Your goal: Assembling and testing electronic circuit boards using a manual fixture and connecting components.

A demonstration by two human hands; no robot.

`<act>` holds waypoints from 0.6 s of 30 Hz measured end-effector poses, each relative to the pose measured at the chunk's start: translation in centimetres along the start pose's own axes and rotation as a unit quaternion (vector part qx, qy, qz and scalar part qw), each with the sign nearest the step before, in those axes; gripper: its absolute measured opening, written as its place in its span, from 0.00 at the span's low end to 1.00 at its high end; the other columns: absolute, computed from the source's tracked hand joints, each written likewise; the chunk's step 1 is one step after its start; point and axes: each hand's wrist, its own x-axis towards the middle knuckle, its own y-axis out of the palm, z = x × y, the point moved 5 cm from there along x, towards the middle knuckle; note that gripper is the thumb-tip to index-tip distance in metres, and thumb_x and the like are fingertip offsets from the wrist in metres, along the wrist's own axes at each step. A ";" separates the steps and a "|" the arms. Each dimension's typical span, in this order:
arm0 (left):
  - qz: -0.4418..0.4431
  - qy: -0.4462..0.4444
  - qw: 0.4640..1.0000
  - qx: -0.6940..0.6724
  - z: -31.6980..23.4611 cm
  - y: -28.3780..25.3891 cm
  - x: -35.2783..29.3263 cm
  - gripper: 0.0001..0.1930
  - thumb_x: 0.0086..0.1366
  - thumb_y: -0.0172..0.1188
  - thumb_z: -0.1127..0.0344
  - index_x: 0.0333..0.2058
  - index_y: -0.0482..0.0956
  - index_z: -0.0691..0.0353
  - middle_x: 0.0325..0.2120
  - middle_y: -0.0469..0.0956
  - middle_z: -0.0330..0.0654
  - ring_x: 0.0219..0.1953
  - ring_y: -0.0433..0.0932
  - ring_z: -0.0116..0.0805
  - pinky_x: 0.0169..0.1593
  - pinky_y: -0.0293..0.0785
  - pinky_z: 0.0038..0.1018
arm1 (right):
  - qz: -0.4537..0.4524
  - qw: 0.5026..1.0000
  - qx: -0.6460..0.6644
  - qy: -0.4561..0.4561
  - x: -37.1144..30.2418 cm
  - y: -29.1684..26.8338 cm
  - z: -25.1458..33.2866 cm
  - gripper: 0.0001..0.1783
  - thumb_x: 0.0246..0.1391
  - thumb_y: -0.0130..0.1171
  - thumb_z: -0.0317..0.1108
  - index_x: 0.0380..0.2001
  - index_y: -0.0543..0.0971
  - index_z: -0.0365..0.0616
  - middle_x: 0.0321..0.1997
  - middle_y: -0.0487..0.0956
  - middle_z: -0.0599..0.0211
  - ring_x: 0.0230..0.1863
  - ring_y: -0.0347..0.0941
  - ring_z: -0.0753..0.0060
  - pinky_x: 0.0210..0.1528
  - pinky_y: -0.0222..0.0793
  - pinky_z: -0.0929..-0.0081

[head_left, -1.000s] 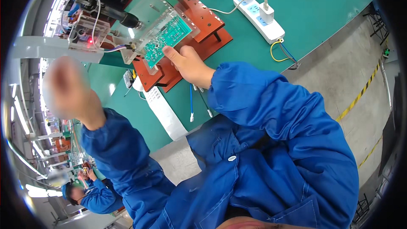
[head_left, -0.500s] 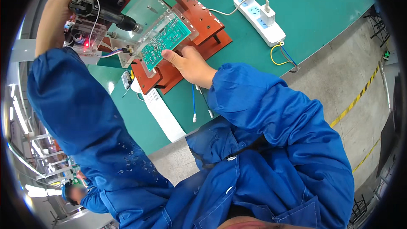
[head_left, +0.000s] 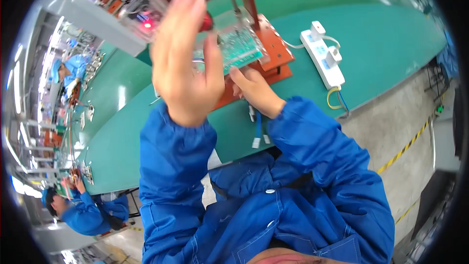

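Green bench (head_left: 391, 44). Left of circuit board (head_left: 243, 57): left hand (head_left: 183, 76), open. Board's near edge: right hand (head_left: 259, 91), grip unclear; bump could skew board.

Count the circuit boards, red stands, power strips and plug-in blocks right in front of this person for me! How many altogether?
Green circuit board: 1
Red stand: 1
White power strip: 1
White plug-in blocks: 2
Total: 5
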 end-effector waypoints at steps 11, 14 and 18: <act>0.025 -0.601 0.798 0.044 2.2 -15.3 -23.3 0.11 0.66 0.57 0.75 0.46 0.74 0.71 0.27 0.73 0.35 0.27 0.69 0.18 0.28 0.65 0.18 | 0.133 0.780 -0.547 -0.273 -10.4 8.1 3.7 0.30 0.46 0.70 0.42 0.52 0.77 0.42 0.40 0.72 0.58 0.43 0.71 0.54 0.44 0.69 0.59; 0.010 -0.639 0.769 0.002 2.5 -15.0 -24.5 0.12 0.66 0.58 0.75 0.47 0.74 0.71 0.27 0.73 0.35 0.26 0.69 0.19 0.28 0.65 0.18 | 0.176 0.825 -0.481 -0.240 -8.2 10.9 -2.0 0.29 0.47 0.70 0.45 0.51 0.79 0.45 0.36 0.70 0.61 0.37 0.71 0.58 0.36 0.68 0.63; 0.019 -0.656 0.754 -0.008 2.4 -17.2 -25.0 0.13 0.66 0.59 0.72 0.47 0.74 0.72 0.27 0.76 0.38 0.28 0.74 0.21 0.31 0.70 0.19 | 0.166 0.768 -0.548 -0.289 -7.4 12.1 -4.1 0.24 0.51 0.68 0.44 0.51 0.80 0.49 0.31 0.70 0.65 0.33 0.71 0.61 0.33 0.67 0.64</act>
